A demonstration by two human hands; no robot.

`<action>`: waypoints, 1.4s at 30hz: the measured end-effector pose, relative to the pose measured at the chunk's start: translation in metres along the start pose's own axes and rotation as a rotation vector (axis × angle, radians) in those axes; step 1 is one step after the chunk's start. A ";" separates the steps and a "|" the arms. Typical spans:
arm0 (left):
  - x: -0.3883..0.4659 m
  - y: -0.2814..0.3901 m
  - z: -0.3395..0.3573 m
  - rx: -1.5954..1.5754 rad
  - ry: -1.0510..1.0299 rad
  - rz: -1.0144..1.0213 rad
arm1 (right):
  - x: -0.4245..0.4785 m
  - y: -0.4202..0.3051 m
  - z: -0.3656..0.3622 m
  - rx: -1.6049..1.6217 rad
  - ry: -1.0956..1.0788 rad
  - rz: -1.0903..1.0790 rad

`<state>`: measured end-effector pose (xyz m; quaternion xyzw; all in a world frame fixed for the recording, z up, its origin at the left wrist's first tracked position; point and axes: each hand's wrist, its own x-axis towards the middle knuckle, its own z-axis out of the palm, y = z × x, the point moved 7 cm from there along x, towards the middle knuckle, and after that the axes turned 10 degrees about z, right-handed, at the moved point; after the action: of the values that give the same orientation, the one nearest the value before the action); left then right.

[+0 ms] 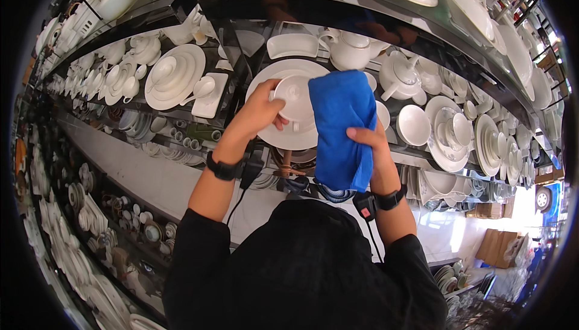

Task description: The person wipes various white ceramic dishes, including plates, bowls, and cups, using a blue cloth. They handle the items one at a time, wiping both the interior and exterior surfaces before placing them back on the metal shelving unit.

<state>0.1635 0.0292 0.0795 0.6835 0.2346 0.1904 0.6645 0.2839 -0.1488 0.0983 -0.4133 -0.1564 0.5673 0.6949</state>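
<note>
My left hand [264, 108] grips the left rim of a white cup [296, 97], thumb on the near side. Below the cup lies a large white plate [258, 79] on the shelf; whether a saucer sits between them I cannot tell. A folded blue cloth [341, 126] hangs from my right hand [368, 137], whose thumb lies over it while the other fingers are hidden behind. The cloth covers the right part of the plate and borders the cup's right edge.
Behind the plate stand a rectangular white dish [292, 46] and a white teapot [350, 50]. Another teapot [400, 75] and a bowl [414, 125] are to the right. Stacked plates [175, 76] fill the shelf leftward. A dark-edged upper shelf [289, 11] overhangs this one.
</note>
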 end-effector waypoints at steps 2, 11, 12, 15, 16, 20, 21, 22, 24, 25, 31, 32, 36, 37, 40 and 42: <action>0.019 0.002 -0.014 0.015 -0.045 -0.040 | 0.023 0.001 0.008 0.020 -0.006 0.047; 0.055 -0.031 -0.031 0.093 -0.022 -0.115 | 0.068 0.025 -0.004 0.016 0.086 0.016; 0.054 -0.029 -0.030 0.103 -0.024 -0.111 | 0.068 0.027 -0.005 0.039 0.087 0.023; 0.057 -0.034 -0.030 0.146 -0.049 -0.072 | 0.065 0.031 -0.004 0.117 0.115 0.053; 0.058 -0.034 -0.029 0.164 -0.060 -0.054 | 0.064 0.032 -0.004 0.146 0.128 0.065; 0.058 -0.036 -0.029 0.197 -0.033 -0.042 | 0.061 0.035 -0.002 0.148 0.138 0.051; 0.059 -0.038 -0.030 0.208 -0.022 -0.026 | 0.061 0.036 -0.002 0.146 0.135 0.046; 0.059 -0.040 -0.030 0.219 -0.010 -0.009 | 0.062 0.037 -0.003 0.143 0.133 0.041; 0.059 -0.044 -0.030 0.214 -0.005 -0.007 | 0.062 0.040 -0.005 0.155 0.134 0.054; 0.060 -0.045 -0.030 0.212 -0.002 -0.006 | 0.062 0.041 -0.005 0.161 0.135 0.061; 0.061 -0.044 -0.028 0.250 0.026 -0.043 | 0.062 0.043 -0.005 0.141 0.125 0.017; 0.060 -0.044 -0.028 0.259 0.032 -0.052 | 0.061 0.043 -0.006 0.132 0.124 0.013; 0.059 -0.039 -0.027 0.368 0.075 -0.043 | 0.057 0.038 -0.009 0.098 0.151 -0.028; 0.058 -0.037 -0.025 0.410 0.091 -0.031 | 0.055 0.036 -0.010 0.088 0.167 -0.040; 0.059 -0.041 -0.027 0.496 0.146 0.009 | 0.043 0.028 -0.018 0.090 0.139 -0.058; 0.063 -0.047 -0.030 0.582 0.171 0.093 | 0.028 0.019 -0.027 0.084 0.147 -0.087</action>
<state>0.1949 0.0898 0.0309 0.8368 0.3027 0.2023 0.4090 0.2988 -0.1341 0.0603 -0.4171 -0.0989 0.5109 0.7451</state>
